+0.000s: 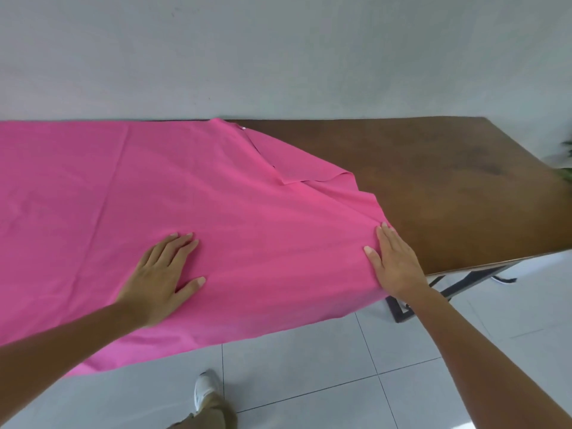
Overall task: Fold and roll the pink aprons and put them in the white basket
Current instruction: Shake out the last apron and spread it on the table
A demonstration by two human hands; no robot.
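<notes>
A large pink apron (173, 193) lies spread over the left and middle of the brown wooden table (448, 187), its near edge hanging over the table's front. Near the back right a corner of the cloth is folded over. My left hand (164, 277) lies flat on the apron with straight fingers, near the table's front. My right hand (394, 261) rests flat on the apron's right edge, fingers straight and pointing away from me. No white basket is in view.
The table stands against a pale grey wall (278, 57). Its right half shows bare wood. Black metal table legs (458, 289) show below the front right. White floor tiles (340, 366) and my white shoe (205, 388) are beneath me.
</notes>
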